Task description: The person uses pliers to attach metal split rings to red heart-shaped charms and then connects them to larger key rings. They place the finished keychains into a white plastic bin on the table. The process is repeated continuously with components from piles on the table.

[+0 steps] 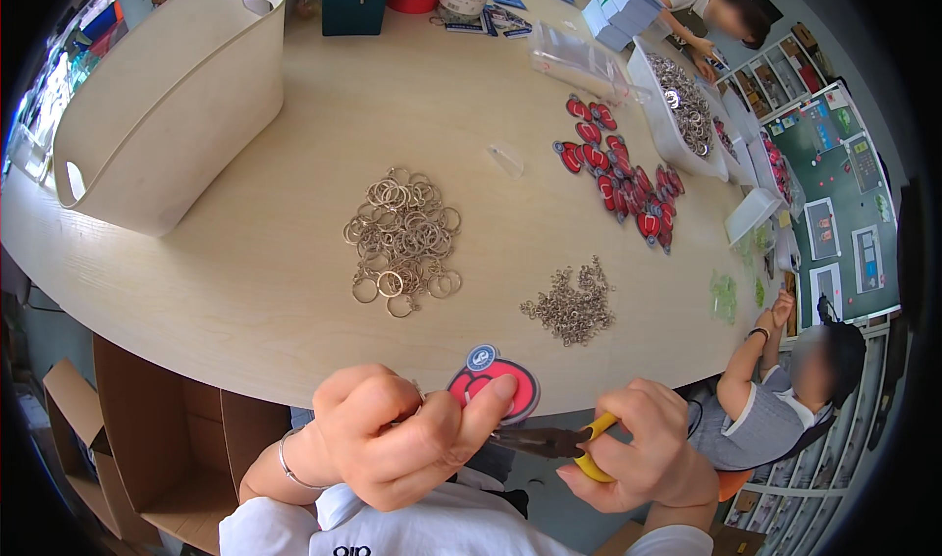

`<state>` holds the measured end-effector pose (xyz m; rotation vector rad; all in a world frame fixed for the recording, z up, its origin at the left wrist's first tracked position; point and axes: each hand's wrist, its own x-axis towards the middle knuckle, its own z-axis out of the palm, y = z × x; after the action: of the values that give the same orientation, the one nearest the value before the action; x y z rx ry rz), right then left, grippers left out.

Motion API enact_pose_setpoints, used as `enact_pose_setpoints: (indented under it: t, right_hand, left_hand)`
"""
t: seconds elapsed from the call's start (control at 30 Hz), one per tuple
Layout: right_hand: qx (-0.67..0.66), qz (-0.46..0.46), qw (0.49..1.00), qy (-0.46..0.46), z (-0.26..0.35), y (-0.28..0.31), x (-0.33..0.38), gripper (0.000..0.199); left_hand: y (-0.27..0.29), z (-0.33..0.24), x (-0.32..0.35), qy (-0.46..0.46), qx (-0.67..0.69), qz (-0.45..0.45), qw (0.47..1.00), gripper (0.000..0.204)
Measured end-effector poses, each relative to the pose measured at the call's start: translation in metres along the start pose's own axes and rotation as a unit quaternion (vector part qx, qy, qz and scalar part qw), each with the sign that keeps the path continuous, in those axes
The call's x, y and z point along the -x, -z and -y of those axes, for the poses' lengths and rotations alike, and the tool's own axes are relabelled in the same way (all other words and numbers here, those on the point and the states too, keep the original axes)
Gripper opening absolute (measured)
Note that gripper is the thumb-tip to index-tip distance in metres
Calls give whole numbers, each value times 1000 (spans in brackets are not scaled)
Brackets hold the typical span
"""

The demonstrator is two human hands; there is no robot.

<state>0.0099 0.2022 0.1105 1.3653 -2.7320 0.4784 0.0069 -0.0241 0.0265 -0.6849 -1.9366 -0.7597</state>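
My left hand is closed, pinching a flat red charm with a dark edge and a round blue-and-white tab on top. My right hand is wrapped round yellow-handled pliers. The dark jaws point left and reach close to the left fingertips, below the charm; whether they touch anything there is hidden. Ahead on the table lies a heap of metal split rings. Right of it is a smaller heap of tiny metal links. Farther right, several matching red charms lie in a loose pile.
A tall cream tub stands at the left of the table. White bins of metal rings sit at the right. A clear bag and small boxes are farther back. One person sits at right; another works behind. Cardboard boxes stand lower left.
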Motion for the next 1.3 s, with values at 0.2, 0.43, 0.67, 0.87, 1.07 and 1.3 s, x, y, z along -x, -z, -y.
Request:
enact_pose_setpoints:
  t: [0.2, 0.43, 0.67, 0.87, 1.07, 1.3]
  right_hand:
    - [-17, 1, 1000, 0, 0, 2, 0, 32]
    - [-2, 9, 1000, -2, 3, 6, -2, 34]
    - [58, 34, 998, -10, 8, 7, -4, 34]
    - [19, 12, 1000, 15, -1, -1, 7, 32]
    - [-395, 94, 897, -177, -22, -2, -5, 24]
    - [-372, 67, 912, -159, -24, -14, 0, 21]
  left_hand:
    - [3, 2, 2, -13, -14, 20, 1000, 55]
    - [5, 3, -2, -27, -37, 30, 998, 53]
    - [3, 12, -5, -60, -13, 27, 998, 29]
    - [3, 15, -6, -50, 45, 72, 995, 23]
    - [10, 4, -12, 52, 36, 126, 990, 24]
    - [14, 0, -15, 80, -4, 130, 988, 21]
